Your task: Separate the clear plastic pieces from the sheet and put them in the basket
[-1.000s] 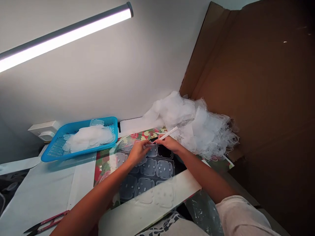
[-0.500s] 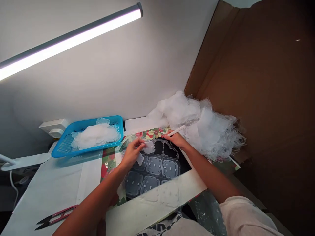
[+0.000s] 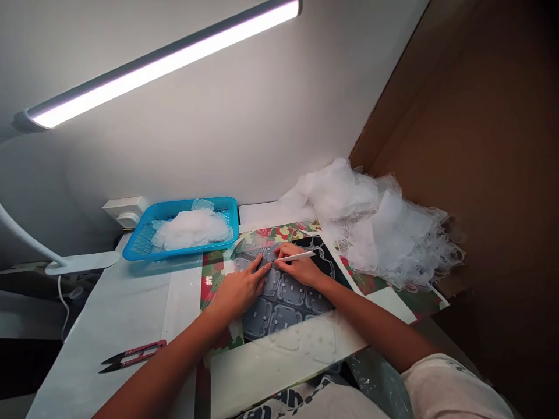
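Your right hand pinches a slim white pen-shaped tool at a translucent moulded plastic sheet, flat over a black backing; your left hand rests there, fingers loosely spread.

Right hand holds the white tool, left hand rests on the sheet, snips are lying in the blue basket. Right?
One error: the snips aren't in the blue basket. The head view shows them on the white tabletop, beside the left forearm. The right hand does hold the white tool, and the left hand rests on the sheet.
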### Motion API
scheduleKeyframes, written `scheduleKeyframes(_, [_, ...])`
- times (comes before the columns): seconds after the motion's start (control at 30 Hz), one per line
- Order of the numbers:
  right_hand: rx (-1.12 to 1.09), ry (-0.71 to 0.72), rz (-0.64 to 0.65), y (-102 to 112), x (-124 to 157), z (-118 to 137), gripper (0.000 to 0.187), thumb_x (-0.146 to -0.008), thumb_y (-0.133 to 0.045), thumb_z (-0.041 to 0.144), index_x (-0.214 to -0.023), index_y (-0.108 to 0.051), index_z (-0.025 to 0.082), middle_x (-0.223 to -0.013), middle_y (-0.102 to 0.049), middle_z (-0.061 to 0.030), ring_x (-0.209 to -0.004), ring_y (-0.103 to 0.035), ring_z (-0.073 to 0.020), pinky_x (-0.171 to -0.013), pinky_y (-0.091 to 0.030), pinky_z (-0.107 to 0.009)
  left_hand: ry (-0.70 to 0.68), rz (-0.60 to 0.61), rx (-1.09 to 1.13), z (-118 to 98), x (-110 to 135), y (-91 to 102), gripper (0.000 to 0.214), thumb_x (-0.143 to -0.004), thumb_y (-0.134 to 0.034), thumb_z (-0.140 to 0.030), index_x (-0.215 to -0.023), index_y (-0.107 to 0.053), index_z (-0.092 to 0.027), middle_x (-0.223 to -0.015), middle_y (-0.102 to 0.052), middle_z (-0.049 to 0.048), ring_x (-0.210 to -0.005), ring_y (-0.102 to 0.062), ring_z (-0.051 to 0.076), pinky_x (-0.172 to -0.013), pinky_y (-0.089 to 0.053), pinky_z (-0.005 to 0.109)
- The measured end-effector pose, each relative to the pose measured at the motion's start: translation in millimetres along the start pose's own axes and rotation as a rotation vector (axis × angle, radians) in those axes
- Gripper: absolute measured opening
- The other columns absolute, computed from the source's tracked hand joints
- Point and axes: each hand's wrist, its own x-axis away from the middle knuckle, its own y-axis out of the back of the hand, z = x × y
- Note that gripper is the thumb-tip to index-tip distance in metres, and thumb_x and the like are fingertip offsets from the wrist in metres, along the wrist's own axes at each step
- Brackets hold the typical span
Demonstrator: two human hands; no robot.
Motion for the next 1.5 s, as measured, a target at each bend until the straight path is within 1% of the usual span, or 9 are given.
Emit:
scheduleKeyframes(0.63, [0.190,0.056,0.038,-9.6,1.6,-5.7,0.015,-0.090,-0.050,0.026,-0.077,-0.056,0.022,-0.094,-0.067,-0.0069,-0.092,-0.059,-0.0221,-0.084,-0.042,-0.035,-0.017,0.070,0.024,-4.4,1.6,6.5,0.052,-0.095,-0.038,-0.027,-0.146,-0.041,-0.033,-0.157,-0.029,0.0160,-0.067,-0.068,0.022,-0.057,-0.048,0.035])
scheduleKeyframes(0.83, [0.150,-0.244,-0.464,49.5,2.1,-39.9,0.022,-0.085,-0.053,0.039,-0.072,-0.057,0.021,-0.082,-0.070,-0.0054,-0.072,-0.059,-0.0197,-0.069,-0.043,-0.032,0.015,0.055,0.061,-4.5,6.2,5.7,0.051,-0.093,-0.041,-0.030,-0.143,-0.046,-0.034,-0.155,-0.034,0.0119,-0.066,-0.067,0.023,-0.055,-0.047,0.035])
scheduleKeyframes(0.93, [0.083,-0.338,-0.631,77.8,8.9,-56.6,0.032,-0.078,-0.060,0.049,-0.064,-0.051,0.022,-0.073,-0.068,-0.0056,-0.069,-0.058,-0.0202,-0.065,-0.043,-0.032,-0.002,0.019,0.106,-0.5,3.7,5.6,0.048,-0.091,-0.045,-0.029,-0.138,-0.053,-0.033,-0.145,-0.050,0.0114,-0.068,-0.066,0.023,-0.056,-0.044,0.032])
scheduleKeyframes(1.0, [-0.029,-0.345,-0.596,81.6,13.8,-53.3,0.035,-0.077,-0.062,0.051,-0.063,-0.049,0.022,-0.072,-0.068,-0.0047,-0.069,-0.058,-0.0201,-0.065,-0.043,-0.031,0.015,0.010,0.225,4.5,-5.7,9.6,0.036,-0.088,-0.050,-0.031,-0.119,-0.068,-0.028,-0.121,-0.068,0.0115,-0.072,-0.067,0.024,-0.059,-0.043,0.030])
scheduleKeyframes(1.1, [-0.150,-0.255,-0.434,68.6,18.4,-27.1,0.030,-0.081,-0.061,0.047,-0.068,-0.052,0.021,-0.085,-0.072,-0.0053,-0.077,-0.061,-0.0206,-0.072,-0.046,-0.032,0.085,-0.007,0.426,10.7,-31.5,22.8,0.031,-0.089,-0.049,-0.039,-0.100,-0.074,-0.024,-0.090,-0.075,0.0091,-0.076,-0.067,0.023,-0.063,-0.043,0.027])
scheduleKeyframes(1.2, [-0.144,-0.182,-0.310,50.0,20.2,5.2,0.022,-0.085,-0.059,0.040,-0.072,-0.056,0.022,-0.098,-0.074,-0.0046,-0.084,-0.063,-0.0209,-0.078,-0.045,-0.032,0.237,-0.062,0.783,10.6,-59.6,35.0,0.044,-0.091,-0.045,-0.047,-0.119,-0.064,-0.020,-0.090,-0.075,0.0071,-0.072,-0.065,0.020,-0.060,-0.042,0.026])
scheduleKeyframes(1.3, [-0.095,-0.168,-0.215,37.2,21.0,23.1,0.019,-0.087,-0.056,0.035,-0.074,-0.059,0.022,-0.098,-0.074,-0.0028,-0.079,-0.064,-0.0199,-0.075,-0.045,-0.032,0.333,-0.040,1.016,5.7,-75.6,35.8,0.053,-0.087,-0.045,-0.059,-0.105,-0.067,-0.014,-0.079,-0.074,0.0057,-0.058,-0.060,0.018,-0.051,-0.039,0.025])
scheduleKeyframes(1.4, [-0.155,-0.179,-0.082,31.2,18.8,21.8,0.016,-0.086,-0.057,0.034,-0.075,-0.060,0.023,-0.096,-0.074,-0.0023,-0.080,-0.065,-0.0201,-0.074,-0.045,-0.032,0.300,0.024,1.052,2.3,-79.2,25.5,0.048,-0.075,-0.062,-0.060,-0.089,-0.068,-0.014,-0.068,-0.070,0.0026,-0.054,-0.058,0.015,-0.050,-0.038,0.024])
scheduleKeyframes(1.5, [-0.294,-0.227,-0.039,31.0,8.8,7.5,0.021,-0.081,-0.061,0.035,-0.068,-0.054,0.022,-0.100,-0.073,-0.0033,-0.091,-0.064,-0.0213,-0.080,-0.045,-0.032,0.275,0.025,1.076,3.6,-77.6,13.3,0.049,-0.062,-0.076,-0.044,-0.100,-0.066,-0.015,-0.067,-0.068,-0.0002,-0.059,-0.061,0.016,-0.054,-0.042,0.023])
